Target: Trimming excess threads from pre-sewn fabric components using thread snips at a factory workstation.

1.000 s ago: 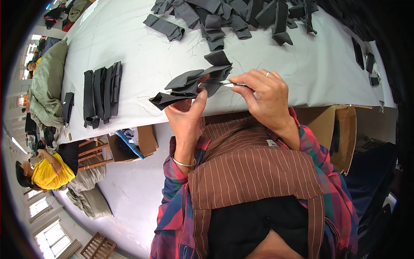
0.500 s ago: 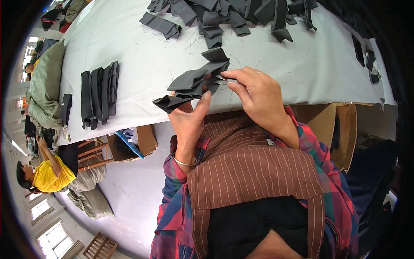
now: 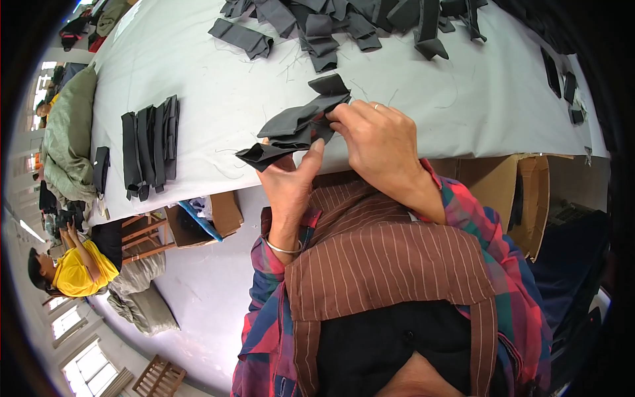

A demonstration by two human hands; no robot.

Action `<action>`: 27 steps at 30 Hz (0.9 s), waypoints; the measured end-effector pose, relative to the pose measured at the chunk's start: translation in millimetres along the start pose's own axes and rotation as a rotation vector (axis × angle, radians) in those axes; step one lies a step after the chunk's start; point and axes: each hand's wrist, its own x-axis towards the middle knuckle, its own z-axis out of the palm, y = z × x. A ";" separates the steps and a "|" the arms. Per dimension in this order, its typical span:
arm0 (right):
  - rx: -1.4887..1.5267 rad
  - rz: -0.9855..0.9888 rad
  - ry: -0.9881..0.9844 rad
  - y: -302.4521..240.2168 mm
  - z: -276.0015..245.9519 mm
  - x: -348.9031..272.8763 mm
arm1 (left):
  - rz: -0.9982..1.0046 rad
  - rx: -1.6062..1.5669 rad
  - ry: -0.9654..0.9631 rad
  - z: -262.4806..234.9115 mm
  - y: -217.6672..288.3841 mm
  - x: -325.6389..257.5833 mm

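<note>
Closer to the cloth than half a second ago, the right hand (image 3: pixel 377 135) has moved leftward, and the small metal tool that showed at its fingertips is now out of sight. Its thumb and forefinger are drawn together against the right end of the dark grey cloth pieces (image 3: pixel 288 126); whether they are clamped on the tool, the cloth or both cannot be told.

The left hand (image 3: pixel 291 182) has hardly shifted. Its fingers are clamped on the cloth pieces, with the thumb on the near side, other fingers partly hidden behind, and the folds fanning out to both sides. This grip probably steadies the bundle and leaves its right end free for the other hand. The cloth is held up just inside the near edge of the white surface (image 3: pixel 476 109), around the middle of that edge, likely so that the person can work close to the body.

Along the far edge lies a loose pile of similar dark pieces (image 3: pixel 321 33), overlapping at many angles, as if put down without sorting. Toward the left edge, a row of folded strips (image 3: pixel 151 149) lies side by side, roughly aligned, which suggests deliberate keeping apart from the pile. One dark strip (image 3: pixel 101 169) sits separately by the near left corner. Fine loose threads are scattered between the pile and the hands.
</note>
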 end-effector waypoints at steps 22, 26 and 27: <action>-0.008 0.007 -0.016 6.9 -0.3 2.2 | -0.033 0.009 -0.026 2.8 1.3 -0.9; 0.118 0.066 -0.053 8.9 -6.3 0.4 | -0.069 -0.219 -0.147 2.4 7.7 9.8; 0.121 0.057 -0.049 9.2 -8.7 0.3 | -0.060 -0.217 -0.144 -0.7 8.2 11.9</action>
